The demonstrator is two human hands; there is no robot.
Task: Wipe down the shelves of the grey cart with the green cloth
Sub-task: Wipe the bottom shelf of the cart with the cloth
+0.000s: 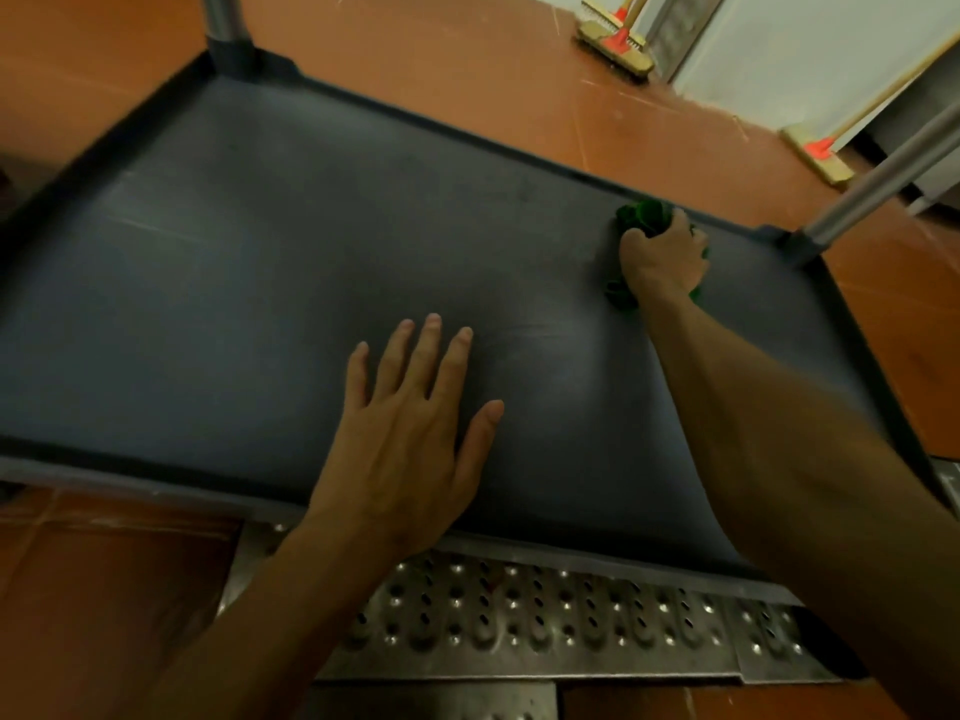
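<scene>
The grey cart's shelf (249,262) fills most of the view, a dark flat tray with a raised rim. My right hand (662,257) is stretched out to its far right corner, shut on the bunched green cloth (639,214), which is pressed onto the shelf close to the back rim. Bits of the cloth stick out in front of and below the hand. My left hand (415,428) lies flat on the shelf near the front edge, fingers spread, holding nothing.
Metal cart posts rise at the far left corner (226,18) and the far right corner (878,184). A perforated metal floor grate (545,621) lies under the front edge. Brooms (615,41) lean by the wall on the orange tiled floor beyond.
</scene>
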